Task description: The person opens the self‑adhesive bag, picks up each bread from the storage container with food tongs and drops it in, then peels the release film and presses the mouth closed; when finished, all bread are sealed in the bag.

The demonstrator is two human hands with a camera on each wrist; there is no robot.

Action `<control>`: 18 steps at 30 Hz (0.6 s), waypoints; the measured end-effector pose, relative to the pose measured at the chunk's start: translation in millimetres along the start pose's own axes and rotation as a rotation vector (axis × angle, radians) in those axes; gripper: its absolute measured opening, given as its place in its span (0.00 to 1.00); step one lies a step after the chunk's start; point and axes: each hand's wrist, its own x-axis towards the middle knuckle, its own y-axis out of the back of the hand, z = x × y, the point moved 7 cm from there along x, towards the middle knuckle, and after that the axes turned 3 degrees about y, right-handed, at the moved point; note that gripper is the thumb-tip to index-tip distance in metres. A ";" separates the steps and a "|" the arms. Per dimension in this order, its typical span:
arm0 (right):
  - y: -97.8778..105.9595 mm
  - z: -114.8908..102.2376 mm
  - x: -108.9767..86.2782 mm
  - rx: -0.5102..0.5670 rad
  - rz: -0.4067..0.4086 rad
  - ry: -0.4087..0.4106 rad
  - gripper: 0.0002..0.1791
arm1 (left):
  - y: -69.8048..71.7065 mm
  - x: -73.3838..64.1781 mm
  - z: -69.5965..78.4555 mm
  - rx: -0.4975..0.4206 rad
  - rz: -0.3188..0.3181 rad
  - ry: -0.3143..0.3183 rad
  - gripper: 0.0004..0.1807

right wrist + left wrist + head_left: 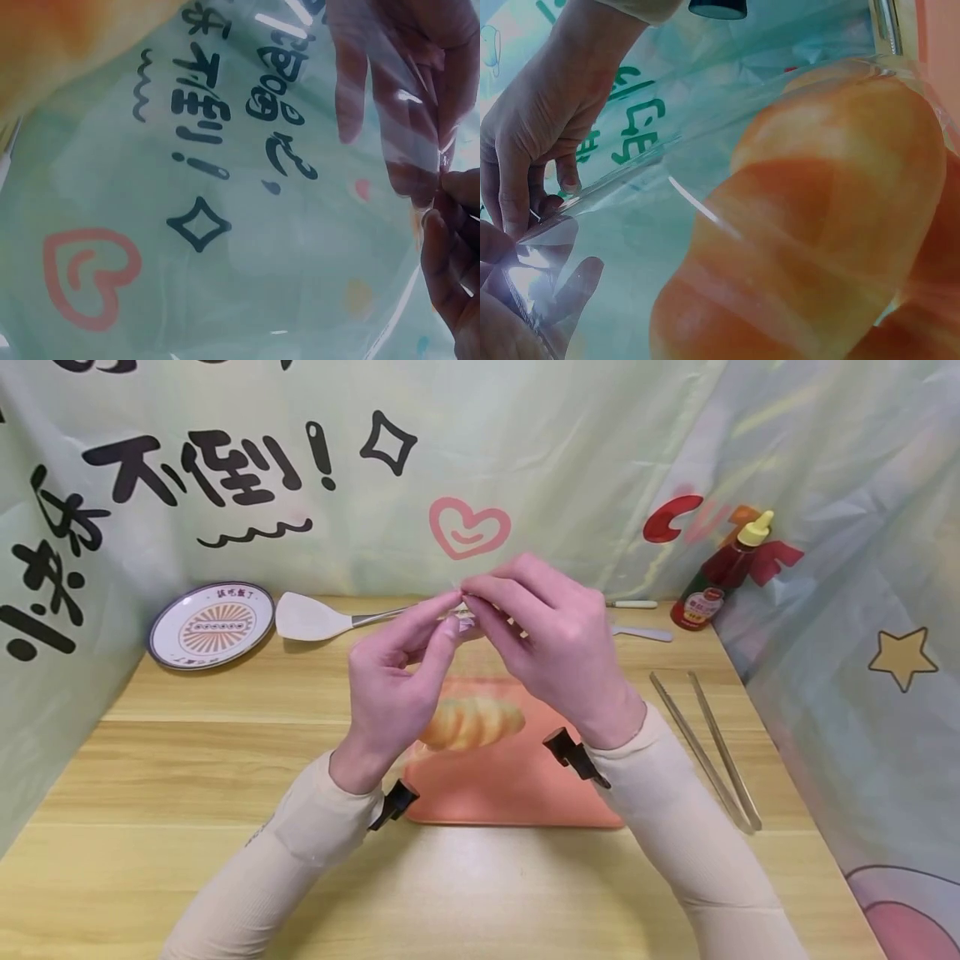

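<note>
A clear plastic bag (675, 217) with a ridged, golden bread loaf (480, 723) inside hangs from both hands in the head view. My left hand (397, 672) pinches the bag's upper edge between thumb and fingers. Close beside it, my right hand (555, 631) pinches the same edge, the two sets of fingertips nearly meeting. In the left wrist view the loaf (810, 202) fills the right side behind the film. The right wrist view shows my left fingers (405, 142) through the film. Below the loaf is a pink cutting board (517, 793).
A patterned plate (168, 639) leans at the back left, beside a white spatula (311, 618). To the right lie metal tongs (708, 752) and a pale-bladed spreader (645, 632). A sauce bottle (712, 577) with a yellow cap stands at the back right. Printed cloth walls (360, 535) enclose the table.
</note>
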 end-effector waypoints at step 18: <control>-2.2 -5.0 2.5 -0.079 -0.018 0.068 0.04 | 0.6 -1.9 -0.9 0.026 -0.022 -0.022 0.14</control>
